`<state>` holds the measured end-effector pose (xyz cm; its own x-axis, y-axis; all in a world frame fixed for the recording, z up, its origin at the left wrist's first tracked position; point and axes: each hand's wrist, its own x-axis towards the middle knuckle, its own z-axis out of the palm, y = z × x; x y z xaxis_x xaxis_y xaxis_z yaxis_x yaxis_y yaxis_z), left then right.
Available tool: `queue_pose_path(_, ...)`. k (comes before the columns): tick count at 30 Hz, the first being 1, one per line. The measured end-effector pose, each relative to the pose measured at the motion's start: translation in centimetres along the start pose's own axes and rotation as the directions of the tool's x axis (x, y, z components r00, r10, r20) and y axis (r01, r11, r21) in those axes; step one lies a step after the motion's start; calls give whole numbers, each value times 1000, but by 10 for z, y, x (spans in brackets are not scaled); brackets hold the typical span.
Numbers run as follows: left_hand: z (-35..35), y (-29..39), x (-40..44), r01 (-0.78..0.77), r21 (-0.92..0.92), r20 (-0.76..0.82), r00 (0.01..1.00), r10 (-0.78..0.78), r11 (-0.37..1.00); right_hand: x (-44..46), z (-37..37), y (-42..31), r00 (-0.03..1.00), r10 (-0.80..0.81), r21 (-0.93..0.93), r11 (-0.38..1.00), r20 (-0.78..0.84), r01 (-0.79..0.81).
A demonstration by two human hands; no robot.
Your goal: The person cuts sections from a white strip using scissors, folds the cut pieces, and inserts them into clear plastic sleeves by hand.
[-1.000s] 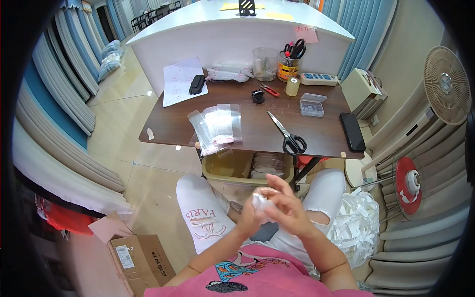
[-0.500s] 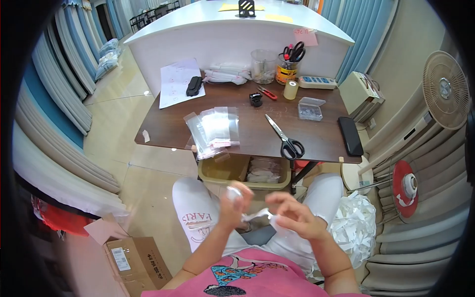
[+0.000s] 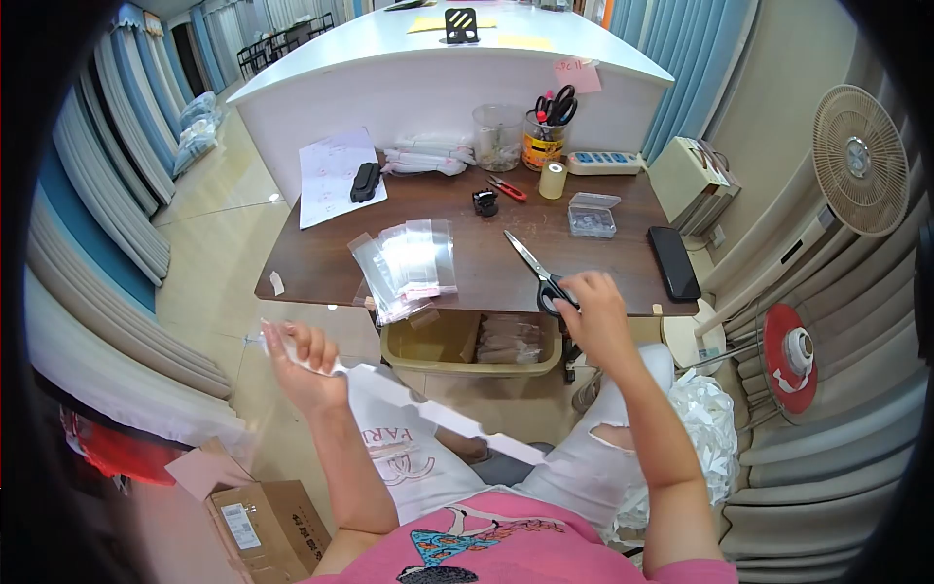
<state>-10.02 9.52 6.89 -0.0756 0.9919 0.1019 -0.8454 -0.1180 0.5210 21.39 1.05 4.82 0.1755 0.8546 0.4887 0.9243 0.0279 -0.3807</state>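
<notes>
My left hand (image 3: 309, 368) is raised over my lap at the left, its fingers closed on one end of a long white strip (image 3: 452, 420) with notched edges. The strip slants down to the right across my thighs, its far end free. My right hand (image 3: 595, 310) is at the table's front edge, thumb and fingers on the black handles of the scissors (image 3: 530, 259). The scissors still lie on the table, blades pointing away to the left. Part of the handles is hidden under my fingers.
Clear plastic bags (image 3: 409, 261) lie on the brown table (image 3: 331, 258) left of the scissors. A phone (image 3: 673, 264), small clear box (image 3: 592, 216), tape roll (image 3: 552, 181) and red snips (image 3: 507, 189) are also there. A bin (image 3: 418, 348) sits beneath; white scraps (image 3: 696, 428) pile at right.
My hands have parted from close together over my lap. The left moved left and up, stretching out the white strip; the right reached forward to the scissors' handles. The view shifted slightly.
</notes>
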Motion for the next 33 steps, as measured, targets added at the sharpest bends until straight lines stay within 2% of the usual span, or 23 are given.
queue_pose_path(1,-2,-3,0,2,-1,8,1000,-2,1000,10,6,11,1000,3,-1,1000,-7,-3)
queue_pose_path(3,-5,-17,-7,0,162,-27,1000,4,987,26,18,29,969,35,-153,988,245,3)
queue_pose_path(4,5,-27,-18,77,170,-106,993,-59,982,34,15,31,954,73,-97,994,289,-46)
queue_pose_path(6,-12,-46,-27,194,111,-27,981,-192,975,39,13,39,931,113,-19,993,347,-113)
queue_pose_path(7,-7,-49,-37,193,102,-8,981,-194,976,32,6,36,898,174,181,947,404,-265)
queue_pose_path(8,-2,-53,-44,194,90,12,981,-196,977,24,-2,31,853,220,354,839,474,-413)
queue_pose_path(9,2,-59,-50,174,101,1,985,-175,980,6,-8,21,798,143,664,481,585,-573)
queue_pose_path(11,-2,-69,-61,154,81,34,987,-158,985,-45,-19,-14,813,60,762,314,579,-566)
queue_pose_path(12,1,-72,-65,150,84,16,988,-151,985,-72,-25,-32,786,37,750,276,617,-601)
queue_pose_path(14,8,-78,-70,110,99,-78,992,-102,989,-133,-16,-44,756,-127,761,230,642,-607)
queue_pose_path(15,-1,-78,-69,119,55,-18,993,-118,991,-156,-13,-53,740,-202,767,192,642,-613)
queue_pose_path(17,5,-80,-72,100,59,-50,994,-97,993,-182,-8,-71,684,-252,717,63,685,-695)
queue_pose_path(18,8,-80,-73,82,54,-73,994,-78,995,-190,-5,-76,607,-299,621,-55,737,-782)
queue_pose_path(19,4,-80,-73,68,52,-10,998,-68,996,-193,-2,-81,608,-296,619,-67,736,-782)
queue_pose_path(21,11,-80,-77,46,88,-22,999,-44,995,-192,3,-92,717,-140,717,-62,683,-694)
queue_pose_path(22,14,-82,-79,14,116,-32,999,-11,993,-189,5,-94,754,-114,750,-80,647,-657)
queue_pose_path(25,18,-90,-83,-26,141,-6,1000,27,990,-172,7,-102,802,-153,792,-133,578,-596)
queue_pose_path(30,18,-98,-90,-114,126,64,992,106,985,-167,16,-112,782,-205,772,-145,589,-619)
queue_pose_path(32,20,-100,-92,-153,122,78,986,144,981,-162,9,-116,754,-138,757,-39,642,-652)
queue_pose_path(33,23,-99,-93,-155,132,88,986,145,979,-163,9,-116,753,-140,756,-38,643,-653)
